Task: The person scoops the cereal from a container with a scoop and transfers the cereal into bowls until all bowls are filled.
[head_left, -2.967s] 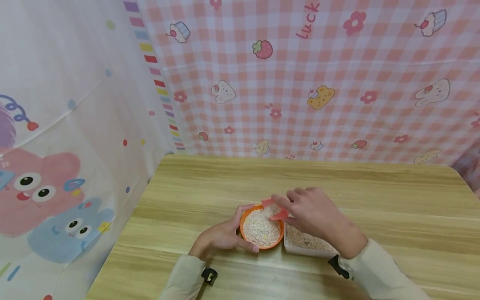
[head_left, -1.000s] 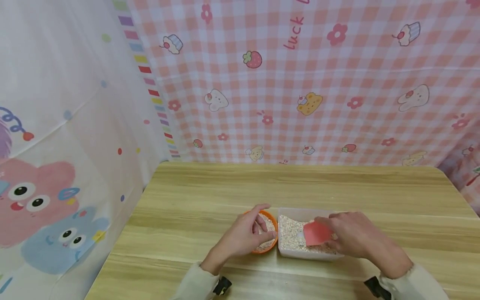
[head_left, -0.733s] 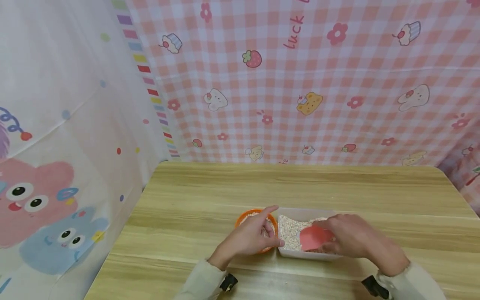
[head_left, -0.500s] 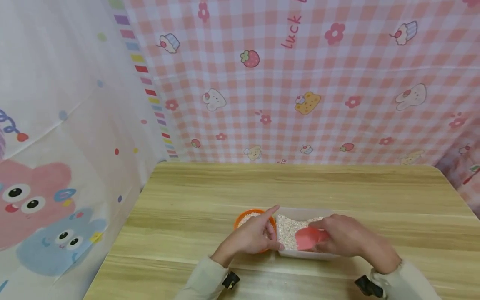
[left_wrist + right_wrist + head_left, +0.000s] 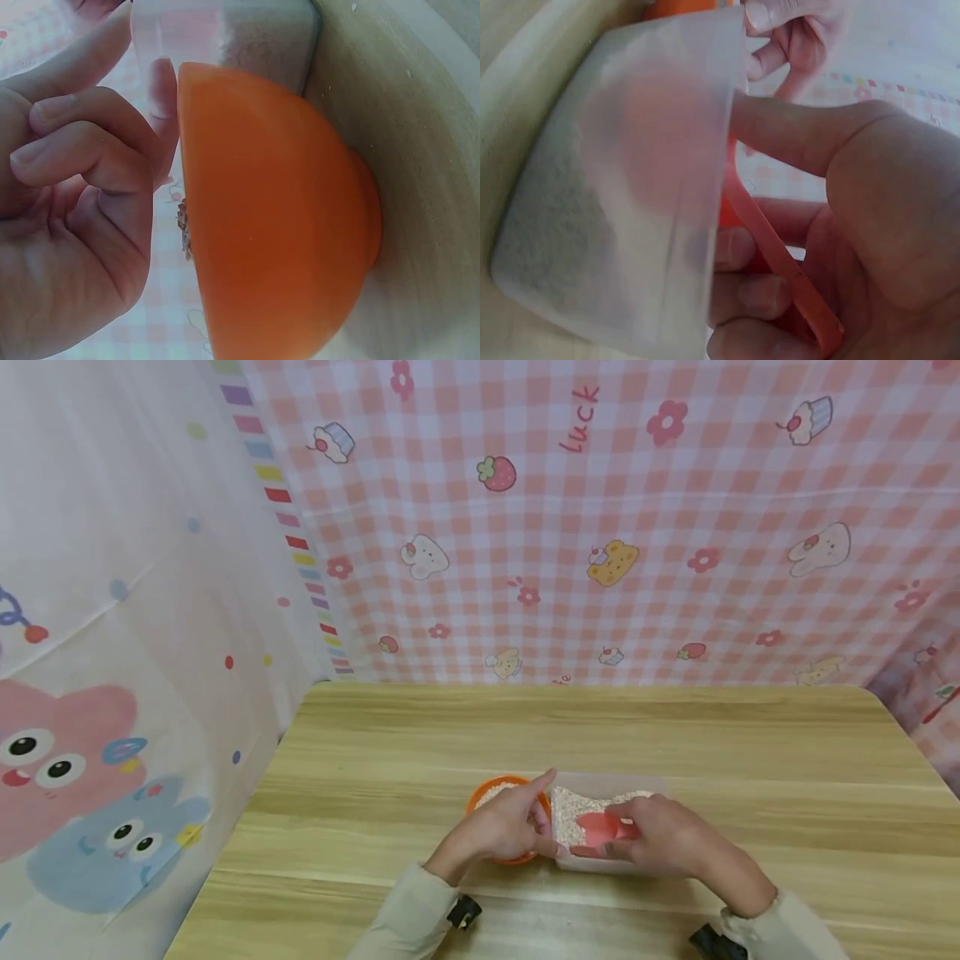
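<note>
A translucent plastic container (image 5: 622, 865) of oat-like flakes (image 5: 567, 814) stands on the table, right beside an orange bowl (image 5: 491, 782) heaped with similar flakes. My left hand (image 5: 491, 828) reaches over the bowl; its thumb and index finger span the container's left end at the two corners, the other fingers curled in. In the left wrist view the bowl's side (image 5: 270, 217) fills the middle. My right hand (image 5: 667, 833) grips a pinkish-red scoop (image 5: 596, 828), whose blade is down in the container among the flakes. Through the cloudy wall (image 5: 682, 292) the blade shows blurred.
The wood-grain table (image 5: 420, 735) extends around both vessels. Behind it hangs a pink checked curtain (image 5: 465, 610), and a white cartoon-print cloth (image 5: 172, 693) hangs on the left. A few stray flakes lie near the bowl in the left wrist view.
My right hand has taken the scoop from above the bowl into the container, then pushed it leftward through the flakes. My left hand has shifted from the bowl's side to the container's left end.
</note>
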Demonstrator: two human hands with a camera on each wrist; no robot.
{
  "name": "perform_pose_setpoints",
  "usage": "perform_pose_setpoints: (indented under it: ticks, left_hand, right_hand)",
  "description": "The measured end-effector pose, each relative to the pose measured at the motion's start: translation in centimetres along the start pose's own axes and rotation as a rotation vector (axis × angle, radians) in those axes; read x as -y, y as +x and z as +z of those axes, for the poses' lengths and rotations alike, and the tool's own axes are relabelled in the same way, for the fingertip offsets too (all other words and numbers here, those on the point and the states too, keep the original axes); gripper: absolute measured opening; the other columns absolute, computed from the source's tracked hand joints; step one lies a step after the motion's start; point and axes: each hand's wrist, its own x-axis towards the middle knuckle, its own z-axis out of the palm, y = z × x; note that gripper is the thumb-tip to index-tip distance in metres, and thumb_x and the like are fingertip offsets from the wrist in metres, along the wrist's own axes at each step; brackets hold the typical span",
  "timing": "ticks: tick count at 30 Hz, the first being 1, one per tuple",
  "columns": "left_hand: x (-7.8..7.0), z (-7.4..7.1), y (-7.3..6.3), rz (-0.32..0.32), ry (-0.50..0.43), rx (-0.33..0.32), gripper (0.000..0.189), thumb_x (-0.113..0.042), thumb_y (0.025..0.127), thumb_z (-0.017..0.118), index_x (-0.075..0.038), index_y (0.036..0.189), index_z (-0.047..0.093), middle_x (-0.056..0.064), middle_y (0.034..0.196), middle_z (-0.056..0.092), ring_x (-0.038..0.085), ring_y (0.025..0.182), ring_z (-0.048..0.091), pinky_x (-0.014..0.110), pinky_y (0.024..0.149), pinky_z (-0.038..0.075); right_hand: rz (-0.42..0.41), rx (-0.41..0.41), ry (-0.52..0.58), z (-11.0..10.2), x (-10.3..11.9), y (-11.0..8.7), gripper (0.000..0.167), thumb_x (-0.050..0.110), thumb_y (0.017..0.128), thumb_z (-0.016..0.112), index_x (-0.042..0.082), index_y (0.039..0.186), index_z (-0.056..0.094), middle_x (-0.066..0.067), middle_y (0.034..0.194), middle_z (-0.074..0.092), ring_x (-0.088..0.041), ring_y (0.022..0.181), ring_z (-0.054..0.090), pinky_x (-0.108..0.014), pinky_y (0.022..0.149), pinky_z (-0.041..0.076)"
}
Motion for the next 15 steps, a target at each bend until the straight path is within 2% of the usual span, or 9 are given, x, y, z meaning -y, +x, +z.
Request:
perform_pose_setpoints:
  ticks: [7,13,15]
  left_hand:
    - [-0.2,0.0,0.0,0.004,-0.005,0.002,0.103,-0.016,0.078,0.086,-0.014,0.159,0.022,-0.006,0.077,0.063,0.007,0.067,0.055,0.021,0.070,0.046]
    - [-0.2,0.0,-0.1,0.014,-0.019,0.000,0.104,-0.012,0.077,0.086,-0.014,0.159,0.021,-0.005,0.078,0.062,0.008,0.068,0.055,0.021,0.069,0.047]
    - [-0.2,0.0,-0.1,0.011,-0.024,0.000,0.104,-0.012,0.077,0.086,-0.014,0.159,0.021,-0.005,0.078,0.062,0.008,0.068,0.055,0.021,0.069,0.047]
  right_hand:
    - [0.067,-0.034,-0.019,0.7,0.4,0.4,0.050,0.030,0.085,0.076,0.000,0.123,0.066,-0.011,0.110,0.068,-0.020,0.084,0.051,-0.036,0.069,0.043]
    - [0.036,-0.097,-0.096,1.3,0.4,0.7,0.053,0.029,0.085,0.076,0.001,0.128,0.062,-0.010,0.097,0.069,-0.018,0.074,0.052,-0.035,0.059,0.041]
    - [0.016,-0.121,-0.137,1.5,0.4,0.8,0.055,0.031,0.085,0.076,0.002,0.130,0.061,-0.011,0.097,0.070,-0.017,0.073,0.053,-0.034,0.057,0.040]
